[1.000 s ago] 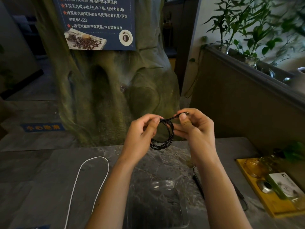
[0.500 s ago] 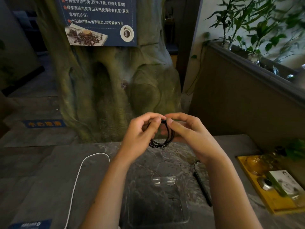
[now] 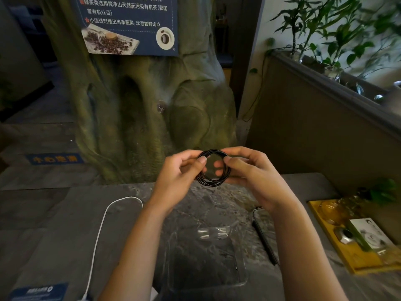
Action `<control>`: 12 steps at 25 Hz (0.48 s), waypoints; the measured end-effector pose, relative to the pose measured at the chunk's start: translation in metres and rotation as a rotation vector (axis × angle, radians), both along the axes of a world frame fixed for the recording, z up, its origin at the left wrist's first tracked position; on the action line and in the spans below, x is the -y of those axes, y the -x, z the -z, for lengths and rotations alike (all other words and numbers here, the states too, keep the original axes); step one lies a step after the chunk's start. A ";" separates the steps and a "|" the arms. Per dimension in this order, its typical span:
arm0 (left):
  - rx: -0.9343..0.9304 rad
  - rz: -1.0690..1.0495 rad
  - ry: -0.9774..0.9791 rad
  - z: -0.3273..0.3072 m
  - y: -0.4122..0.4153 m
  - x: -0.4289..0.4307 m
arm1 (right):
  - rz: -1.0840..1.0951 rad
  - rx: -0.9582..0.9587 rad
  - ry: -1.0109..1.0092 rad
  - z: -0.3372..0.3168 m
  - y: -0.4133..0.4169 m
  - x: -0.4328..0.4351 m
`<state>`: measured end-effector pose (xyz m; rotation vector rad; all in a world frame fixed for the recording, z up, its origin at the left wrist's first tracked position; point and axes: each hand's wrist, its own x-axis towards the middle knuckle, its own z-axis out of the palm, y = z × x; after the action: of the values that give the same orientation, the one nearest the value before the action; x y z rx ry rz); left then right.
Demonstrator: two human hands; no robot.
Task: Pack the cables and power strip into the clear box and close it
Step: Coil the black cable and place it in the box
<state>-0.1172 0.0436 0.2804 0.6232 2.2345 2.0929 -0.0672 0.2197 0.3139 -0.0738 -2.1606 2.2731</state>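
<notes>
A black cable (image 3: 211, 181) wound into a small coil hangs in the air above the far part of the table. My left hand (image 3: 180, 172) pinches its left side and my right hand (image 3: 251, 172) pinches its right side. Below them the clear box (image 3: 206, 261) stands open on the grey stone table (image 3: 54, 235), with nothing visible inside. A white cable (image 3: 98, 235) loops across the table to the left of the box. To the right of the box lies a black-rimmed clear piece (image 3: 263, 240), partly hidden by my right forearm. No power strip shows.
A yellow tray (image 3: 358, 257) with glass cups and a small card sits at the table's right edge. A carved tree trunk (image 3: 152, 105) with a blue poster rises behind the table. A low wall topped with plants (image 3: 325, 29) runs along the right.
The cable's loose end, held up by my right hand a second ago, is now tucked into the coil. Both hands have tilted the coil flatter toward me; the view has dipped slightly.
</notes>
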 end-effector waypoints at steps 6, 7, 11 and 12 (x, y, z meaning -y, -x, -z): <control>0.069 -0.041 -0.078 0.008 -0.002 0.006 | 0.034 0.023 -0.116 0.010 0.001 0.006; 0.085 -0.030 -0.079 0.011 -0.002 0.008 | 0.040 0.029 -0.122 0.012 0.002 0.008; 0.165 0.003 -0.076 0.027 -0.004 0.020 | 0.043 0.069 -0.095 0.027 0.004 0.019; 0.189 0.001 -0.067 0.031 -0.005 0.023 | 0.044 0.085 -0.068 0.033 0.005 0.023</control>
<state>-0.1126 0.0206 0.2491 0.4092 2.0705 2.1343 -0.0719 0.1964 0.2811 -0.2197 -2.2512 2.2095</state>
